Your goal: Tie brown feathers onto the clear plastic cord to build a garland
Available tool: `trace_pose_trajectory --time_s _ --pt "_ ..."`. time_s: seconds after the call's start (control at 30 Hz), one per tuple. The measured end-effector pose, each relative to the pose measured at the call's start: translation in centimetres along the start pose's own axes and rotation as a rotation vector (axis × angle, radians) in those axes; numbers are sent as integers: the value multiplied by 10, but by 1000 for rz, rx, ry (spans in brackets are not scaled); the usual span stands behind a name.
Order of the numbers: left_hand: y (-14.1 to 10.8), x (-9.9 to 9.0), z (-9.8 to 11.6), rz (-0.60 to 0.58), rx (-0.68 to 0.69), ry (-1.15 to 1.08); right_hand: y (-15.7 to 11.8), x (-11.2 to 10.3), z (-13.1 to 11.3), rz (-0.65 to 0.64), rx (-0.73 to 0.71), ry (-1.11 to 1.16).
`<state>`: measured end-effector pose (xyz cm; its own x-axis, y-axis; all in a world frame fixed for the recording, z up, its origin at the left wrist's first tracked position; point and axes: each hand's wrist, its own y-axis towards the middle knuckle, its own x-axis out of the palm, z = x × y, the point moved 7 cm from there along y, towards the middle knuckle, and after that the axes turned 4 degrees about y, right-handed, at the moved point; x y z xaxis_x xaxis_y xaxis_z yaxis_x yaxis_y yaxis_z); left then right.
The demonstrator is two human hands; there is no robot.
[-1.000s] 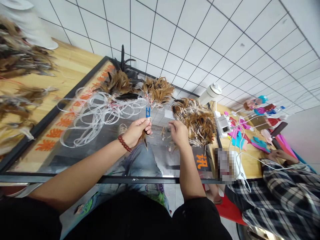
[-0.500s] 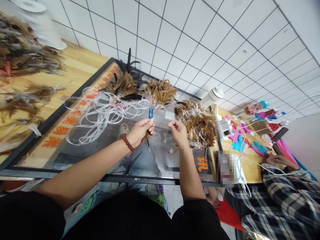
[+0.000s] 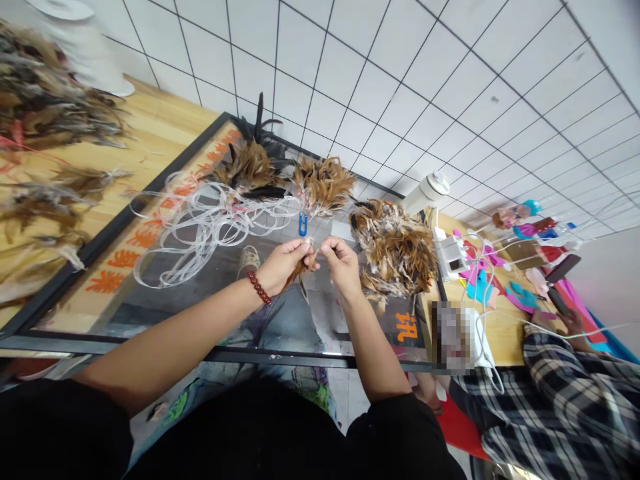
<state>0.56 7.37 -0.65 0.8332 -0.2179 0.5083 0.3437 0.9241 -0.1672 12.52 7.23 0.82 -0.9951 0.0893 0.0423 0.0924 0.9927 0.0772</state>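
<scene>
A small bunch of brown feathers (image 3: 299, 273) is pinched in my left hand (image 3: 284, 265), its tips hanging below the fingers. Close beside it on the right, my right hand (image 3: 345, 265) is closed in a pinch. Whatever those right fingertips hold is too fine to make out. Just beyond my hands lies a small blue U-shaped tool (image 3: 303, 225), which looks like thread snips. Clear plastic strips (image 3: 200, 223) are heaped in loose loops to the left. A pile of brown feathers (image 3: 324, 183) lies behind the blue tool, and a larger feather pile (image 3: 397, 248) is to the right.
The glass tabletop (image 3: 240, 330) has a dark frame. More feathers (image 3: 50, 93) and a white spool (image 3: 83, 50) are at far left. At right stand a white bottle (image 3: 429, 190), a power strip (image 3: 449, 257) with cables, and coloured pieces (image 3: 477, 287). A person in a plaid shirt (image 3: 560, 407) sits there.
My right hand has moved left, up to the feather bunch in my left hand. The left hand stays nearly in place. The co-worker's hands have shifted slightly.
</scene>
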Motion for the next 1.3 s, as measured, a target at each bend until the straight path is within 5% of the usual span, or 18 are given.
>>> trace_pose_trajectory --time_s 0.5,0.7,0.93,1.3 --pt "1 6 -1 -118 8 -12 -4 -2 -10 43 -160 -123" --pt "1 3 4 -83 46 -9 -2 -7 -2 -12 -69 -34" --pt "2 -1 3 -40 66 39 -7 0 -24 -74 -282 -291" --pt "2 -2 3 -9 136 458 -11 -5 -35 41 -471 -641"
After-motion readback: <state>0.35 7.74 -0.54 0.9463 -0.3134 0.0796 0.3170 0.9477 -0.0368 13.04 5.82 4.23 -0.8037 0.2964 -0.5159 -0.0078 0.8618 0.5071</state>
